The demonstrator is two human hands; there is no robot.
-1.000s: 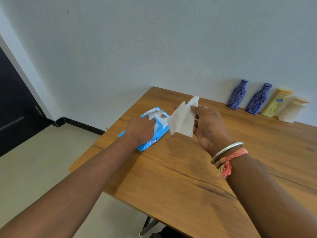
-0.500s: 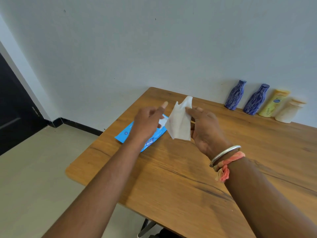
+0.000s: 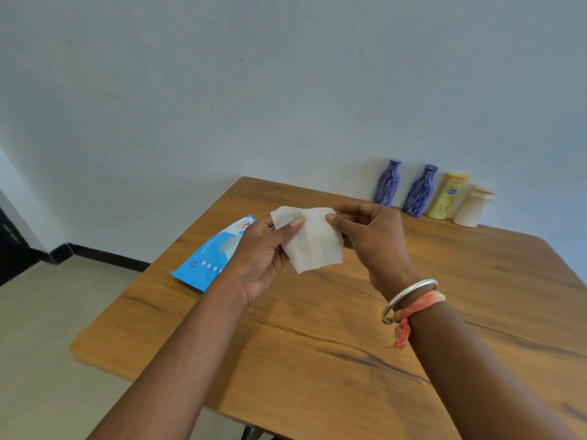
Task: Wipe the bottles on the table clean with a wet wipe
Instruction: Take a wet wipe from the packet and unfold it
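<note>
A white wet wipe (image 3: 313,241) hangs spread above the wooden table (image 3: 333,328), held by both hands. My left hand (image 3: 262,252) pinches its upper left edge with thumb and fingers. My right hand (image 3: 371,238) pinches its upper right edge. Four bottles stand in a row against the wall at the table's far side: two blue patterned bottles (image 3: 386,183) (image 3: 420,191), a yellow lotion bottle (image 3: 447,195) and a cream bottle (image 3: 470,206). Both hands are well short of the bottles.
A blue wet wipe pack (image 3: 208,258) lies flat on the table's left part, partly behind my left hand. The table's left edge drops to a beige floor (image 3: 47,328). A dark door (image 3: 12,249) stands at the far left.
My left hand left the wipe pack and rose to take hold of the wipe's left edge. The wipe, earlier hanging from my right hand alone, is now stretched between both hands.
</note>
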